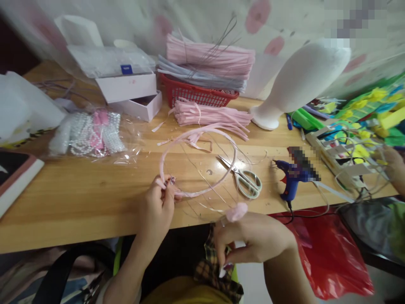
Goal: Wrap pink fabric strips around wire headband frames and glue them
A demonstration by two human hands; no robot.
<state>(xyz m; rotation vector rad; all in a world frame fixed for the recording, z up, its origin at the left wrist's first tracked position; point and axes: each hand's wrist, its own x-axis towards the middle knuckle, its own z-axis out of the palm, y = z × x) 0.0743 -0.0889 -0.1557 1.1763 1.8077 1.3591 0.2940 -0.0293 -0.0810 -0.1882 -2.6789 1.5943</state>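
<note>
My left hand (161,202) is closed on a pink hoop (234,147) wrapped in soft strip, pinching it at its lower left side. The rest of the ring stands out over the tabletop. Close to the table's front edge, my right hand (253,238) hangs with bent fingers, thumb and fingertip drawn together. A small white bit shows at those fingertips, too small to name. On the back of its fingers sits a pink fluffy tuft (237,212). Scissors with pale handles (249,184) lie shut, their blades reaching under the hoop's right side.
A blue glue gun (291,179) rests right of the scissors. Pink strips (209,114) lie before a red basket (199,93). Bagged pearl strings (98,133) are left, a white foam head form (303,80) behind. Another person's hand (392,164) is near a power strip (335,156).
</note>
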